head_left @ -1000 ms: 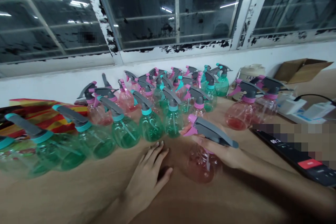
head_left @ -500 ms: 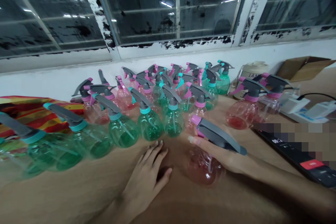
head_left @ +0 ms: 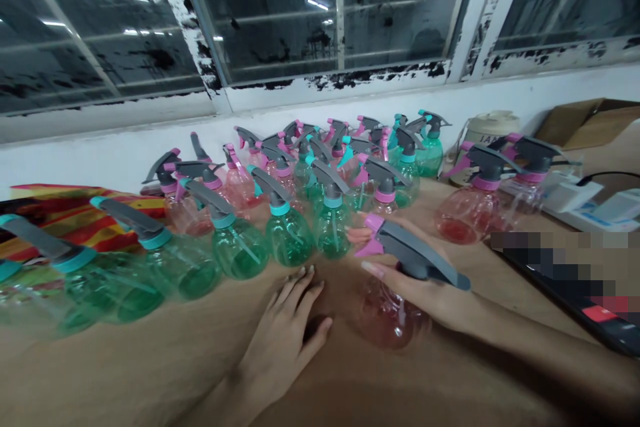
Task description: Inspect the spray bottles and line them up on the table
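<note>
My left hand (head_left: 280, 340) lies palm down on the table, fingers a little spread, holding nothing. Its fingertips are close to the base of a green spray bottle (head_left: 289, 240) with a turquoise collar. My right hand (head_left: 425, 290) is around the neck of a pink spray bottle (head_left: 393, 323) with a grey trigger head and pink nozzle. The thumb lies on the near side, and the other fingers reach out past the far side below the nozzle. The bottle stands on the table, its collar hidden by the hand.
A row of green spray bottles (head_left: 240, 250) runs to the left, with several pink ones (head_left: 240, 180) behind. Two pink bottles (head_left: 463, 217) stand right, near a dark phone (head_left: 545, 287), a power strip (head_left: 565, 197) and a cardboard box (head_left: 590, 123). A patterned cloth (head_left: 85, 203) lies left.
My right hand's fingers have straightened and show beyond the bottle's neck, where they were hidden before. The left hand stays flat. The view has shifted slightly.
</note>
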Demonstrator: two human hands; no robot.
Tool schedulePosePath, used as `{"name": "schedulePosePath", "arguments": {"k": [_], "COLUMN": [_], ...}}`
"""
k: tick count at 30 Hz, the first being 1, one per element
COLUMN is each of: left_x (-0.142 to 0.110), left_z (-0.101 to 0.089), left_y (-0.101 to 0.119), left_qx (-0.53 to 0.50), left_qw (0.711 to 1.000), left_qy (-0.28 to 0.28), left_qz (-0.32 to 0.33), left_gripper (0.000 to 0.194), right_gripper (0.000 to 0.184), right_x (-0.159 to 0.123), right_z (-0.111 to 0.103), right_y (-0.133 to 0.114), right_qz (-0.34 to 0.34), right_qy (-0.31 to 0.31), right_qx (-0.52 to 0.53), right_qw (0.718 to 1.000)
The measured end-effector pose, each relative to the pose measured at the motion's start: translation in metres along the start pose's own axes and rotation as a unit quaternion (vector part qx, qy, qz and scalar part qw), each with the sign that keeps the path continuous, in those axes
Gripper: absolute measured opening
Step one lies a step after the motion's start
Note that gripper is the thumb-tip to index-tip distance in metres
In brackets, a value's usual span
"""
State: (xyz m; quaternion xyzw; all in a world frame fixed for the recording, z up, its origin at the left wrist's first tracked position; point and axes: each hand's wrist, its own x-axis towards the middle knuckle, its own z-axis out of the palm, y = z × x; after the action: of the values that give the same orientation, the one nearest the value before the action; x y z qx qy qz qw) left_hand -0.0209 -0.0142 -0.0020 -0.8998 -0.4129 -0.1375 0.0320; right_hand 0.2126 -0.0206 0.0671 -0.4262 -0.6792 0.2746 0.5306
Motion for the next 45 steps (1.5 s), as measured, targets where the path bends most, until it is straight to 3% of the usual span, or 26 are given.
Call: {"name": "schedulePosePath", "arguments": {"k": [5,9,13,24,30,35,40,45], "left_x": [0.0,-0.0007,0.0001,-0.0007,-0.001,-0.0002,-0.0001,0.0001], "left_z": [-0.0007,-0.0016,-0.0021,-0.0003,0.0009,-0.0003,-0.0012,-0.0012], "left_y": [0.0009,0.0012,0.0011,0.0001,-0.0003,0.0004,0.0011,0.001], "left_qx": [0.0,-0.004,-0.003,-0.002,-0.001,-0.003,0.001,-0.001], "left_qw": [1.0,1.0,1.0,1.0,1.0,1.0,1.0,1.0], "left_qy": [-0.006,-0.008,-0.009,-0.003,0.006,0.001,-0.007,-0.006], "left_qz": [0.0,-0.004,-0.006,-0.001,0.002,0.002,0.001,0.001], "left_gripper": [0.042,0.041,0.041,0.042,0.042,0.041,0.042,0.042], "right_gripper": [0.014,0.019,0.019,0.02,0.018,0.018,0.036,0.032], "right_x": [0.0007,0.0011,0.002,-0.0069,-0.003,0.0008,-0.0011,-0.0008], "right_z": [-0.0009,-0.0016,-0.0016,-0.0039,-0.0035,-0.0053,-0.004,-0.0026], "right_y": [-0.0022,-0.0009,0.0015,0.0038,-0.0039,-0.0035,-0.0019,-0.0025], "right_qz": [-0.005,-0.003,0.003,0.096,0.027,0.048,0.015,0.007], "right_qy": [-0.013,-0.045,-0.036,-0.067,-0.047,-0.074,-0.043,-0.037], "right_qx": [-0.033,0.01,-0.035,-0.018,-0.007,0.03,-0.001,-0.024], "right_qw": [0.999,0.999,0.999,0.993,0.999,0.996,0.999,0.999]}}
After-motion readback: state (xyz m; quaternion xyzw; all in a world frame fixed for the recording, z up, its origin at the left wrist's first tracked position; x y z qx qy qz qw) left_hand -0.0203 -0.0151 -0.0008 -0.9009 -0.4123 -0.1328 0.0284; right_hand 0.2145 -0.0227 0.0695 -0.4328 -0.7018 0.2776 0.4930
